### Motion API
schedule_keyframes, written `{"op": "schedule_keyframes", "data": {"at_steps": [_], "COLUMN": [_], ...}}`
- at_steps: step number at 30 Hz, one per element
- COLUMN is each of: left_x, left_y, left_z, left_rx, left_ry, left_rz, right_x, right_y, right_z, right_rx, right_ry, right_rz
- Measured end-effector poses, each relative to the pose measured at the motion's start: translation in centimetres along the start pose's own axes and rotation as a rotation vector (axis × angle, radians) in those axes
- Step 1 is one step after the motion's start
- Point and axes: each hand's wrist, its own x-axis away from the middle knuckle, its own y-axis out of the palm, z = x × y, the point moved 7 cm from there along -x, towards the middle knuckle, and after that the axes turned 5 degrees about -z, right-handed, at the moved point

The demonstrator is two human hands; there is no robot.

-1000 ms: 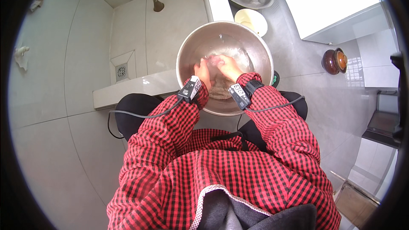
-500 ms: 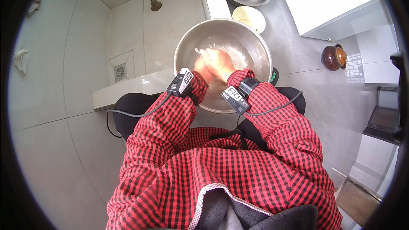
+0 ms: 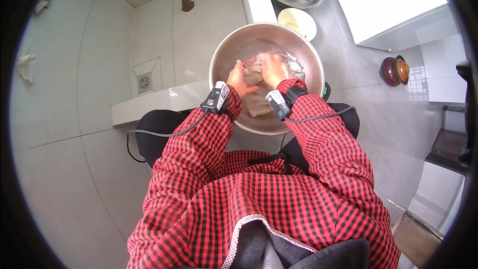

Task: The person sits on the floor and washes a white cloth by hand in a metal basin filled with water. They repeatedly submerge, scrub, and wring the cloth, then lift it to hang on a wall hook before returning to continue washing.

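A: Starting from your left, how do you work that wet, pale cloth-like piece [image 3: 254, 71] well?

B: It lies inside the wide metal basin [image 3: 238, 46], between your hands, with another pale patch [image 3: 260, 105] nearer you; whether the two are one piece is not clear. Let your left hand [image 3: 240, 80] steady the left edge; let your right hand [image 3: 274, 71] press and shift the other side in short strokes, so that nothing slops over the rim; mind the left wrist box [image 3: 216, 97], close by the rim, and more so the right wrist box [image 3: 278, 103], which sits over the basin and could get wet.

A: And how are your hands posed?

B: Your left reaches in from the lower left, fingers pointing away from you along the cloth's edge; the thumb stands off to the right, so the hand looks spread, with no pinch to be seen. Your right lies over the cloth's right part, fingers also pointing away from you; it is blurred, so I cannot tell whether it pinches anything. Your forearms, in checked sleeves [image 3: 194, 142], slant inward toward each other; past your right hand, the cream bowl [image 3: 297, 22] sits just beyond the basin, the lidded pot [image 3: 394, 71] well apart.
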Motion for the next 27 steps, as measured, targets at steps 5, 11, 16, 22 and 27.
{"op": "schedule_keyframes", "data": {"at_steps": [5, 11, 16, 22, 27], "left_x": [-3.1, -3.2, 0.5, 4.4, 4.5], "left_y": [-2.7, 1.1, 3.3, 6.1, 6.4], "left_z": [1.6, 1.1, 0.7, 3.4, 6.2], "left_rx": [-0.223, 0.375, 0.093, -0.323, -0.711], "left_ry": [0.359, 0.086, -0.003, 0.073, 0.396], "left_rz": [-0.114, -0.725, -0.155, -0.250, -0.268], "right_x": [2.4, 3.3, 1.1, -1.8, -1.5], "right_y": [0.4, -2.7, -3.5, -6.3, -11.0], "right_z": [-7.9, -11.2, -7.4, -1.3, -0.4], "right_rx": [-0.468, -0.385, -0.209, -0.470, -0.635], "right_ry": [-0.198, -0.241, -0.131, -0.027, -0.059], "right_rz": [-0.186, -0.059, -0.071, -0.128, -0.288]}}
